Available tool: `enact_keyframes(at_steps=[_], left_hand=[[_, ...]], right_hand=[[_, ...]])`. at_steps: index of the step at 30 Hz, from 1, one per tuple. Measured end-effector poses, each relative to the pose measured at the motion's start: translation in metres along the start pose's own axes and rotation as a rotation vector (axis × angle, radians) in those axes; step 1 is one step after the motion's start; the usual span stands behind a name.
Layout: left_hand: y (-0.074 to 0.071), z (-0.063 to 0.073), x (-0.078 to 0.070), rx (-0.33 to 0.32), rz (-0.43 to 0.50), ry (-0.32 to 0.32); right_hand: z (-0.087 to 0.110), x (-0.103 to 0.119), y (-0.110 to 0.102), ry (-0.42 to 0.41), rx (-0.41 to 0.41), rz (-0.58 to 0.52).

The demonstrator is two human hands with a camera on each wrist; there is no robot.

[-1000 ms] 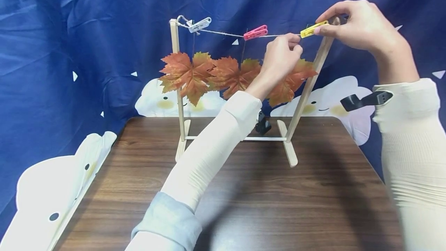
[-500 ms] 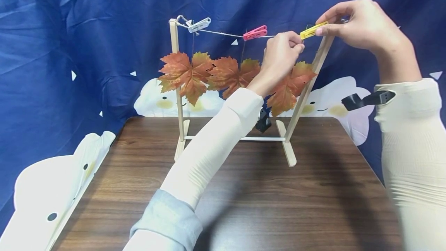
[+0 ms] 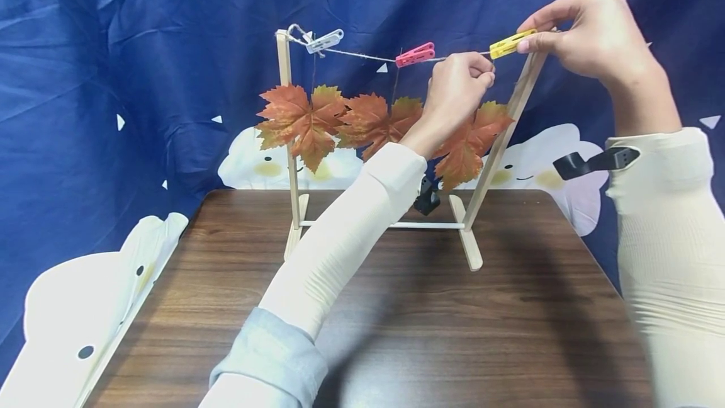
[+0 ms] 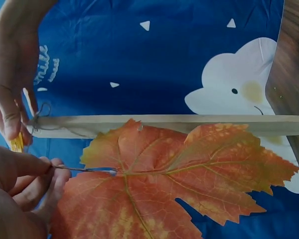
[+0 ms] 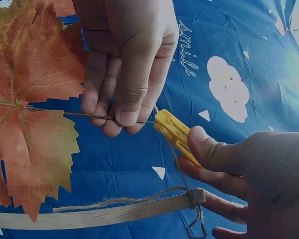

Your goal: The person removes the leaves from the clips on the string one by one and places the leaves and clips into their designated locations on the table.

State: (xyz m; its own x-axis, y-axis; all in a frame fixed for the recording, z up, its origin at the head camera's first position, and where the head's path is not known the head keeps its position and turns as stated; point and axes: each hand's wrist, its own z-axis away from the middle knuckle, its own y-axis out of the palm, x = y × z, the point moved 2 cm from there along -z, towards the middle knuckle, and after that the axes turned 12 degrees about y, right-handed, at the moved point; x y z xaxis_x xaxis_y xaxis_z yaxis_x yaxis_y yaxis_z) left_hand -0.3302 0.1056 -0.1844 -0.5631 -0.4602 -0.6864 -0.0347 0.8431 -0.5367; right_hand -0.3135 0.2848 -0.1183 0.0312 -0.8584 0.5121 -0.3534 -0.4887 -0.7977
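Note:
My right hand [image 3: 595,36] pinches a yellow clothespin [image 3: 511,45] by its handle end, between thumb and fingertips. The clothespin's nose sits at the twine [image 5: 175,157] near the right post. Just left of it my left hand [image 3: 460,90] pinches the thin stem [image 5: 79,115] of an orange maple leaf [image 4: 154,174], which hangs below. In the right wrist view the stem's tip reaches the clothespin's nose. A white clothespin [image 3: 325,41] and a pink clothespin [image 3: 415,54] grip the line farther left, with a maple leaf [image 3: 308,121] and another leaf [image 3: 376,119] under them.
A wooden frame with a left post [image 3: 284,58], a right post [image 3: 498,137] and a white crossbar [image 3: 428,226] stands on the brown table [image 3: 430,326]. A blue curtain [image 3: 187,49] with printed clouds hangs behind. Twine is knotted at both post tops.
The third leaf has dropped slightly, and the left hand has shifted a little right. My right hand has risen slightly, still pinching the yellow clothespin.

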Motion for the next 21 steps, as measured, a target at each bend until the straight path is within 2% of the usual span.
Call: enact_keyframes(at_steps=[11, 21], left_hand=[[-0.004, 0.002, 0.000, -0.005, -0.023, 0.026], [-0.016, 0.006, 0.002, -0.026, -0.023, 0.091]], right_hand=[[0.004, 0.001, -0.003, 0.010, -0.066, -0.070], [0.012, 0.003, -0.002, 0.006, -0.097, -0.157]])
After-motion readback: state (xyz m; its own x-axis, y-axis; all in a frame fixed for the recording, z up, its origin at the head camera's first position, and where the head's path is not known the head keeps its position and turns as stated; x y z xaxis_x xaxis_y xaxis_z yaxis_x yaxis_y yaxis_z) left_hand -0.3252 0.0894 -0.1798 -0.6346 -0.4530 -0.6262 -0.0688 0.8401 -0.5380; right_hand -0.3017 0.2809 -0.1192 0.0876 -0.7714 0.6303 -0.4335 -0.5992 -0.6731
